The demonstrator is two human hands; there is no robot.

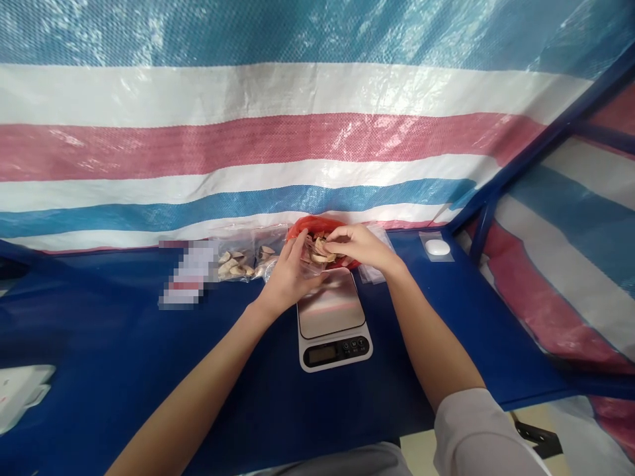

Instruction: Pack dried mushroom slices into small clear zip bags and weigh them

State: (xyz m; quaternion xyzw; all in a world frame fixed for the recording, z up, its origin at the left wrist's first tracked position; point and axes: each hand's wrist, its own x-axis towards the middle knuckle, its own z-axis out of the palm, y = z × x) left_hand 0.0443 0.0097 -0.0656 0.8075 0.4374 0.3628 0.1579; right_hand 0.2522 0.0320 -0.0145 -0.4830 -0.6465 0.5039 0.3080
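Observation:
A red plastic bag (310,223) stands behind the scale, its mouth open on pale dried slices (321,251). My left hand (289,277) is at the bag's near left side, thumb and fingers around what looks like a clear plastic bag (311,265). From the right, my right hand (361,244) reaches over the red bag, its fingertips pinched on dried slices. Just below both hands lies a white kitchen scale (333,311) with a shiny metal plate; its display looks dark. My left thumb is over the plate's far edge.
Clear bags of dried slices (235,266) lie left of my left hand, beside a blurred-out packet (191,274). Flat clear bags (373,271) lie under my right wrist. A white oval object (437,247) is farther right. A white case (22,393) sits at the left edge. Striped sheeting (278,139) hangs behind the blue table (238,390).

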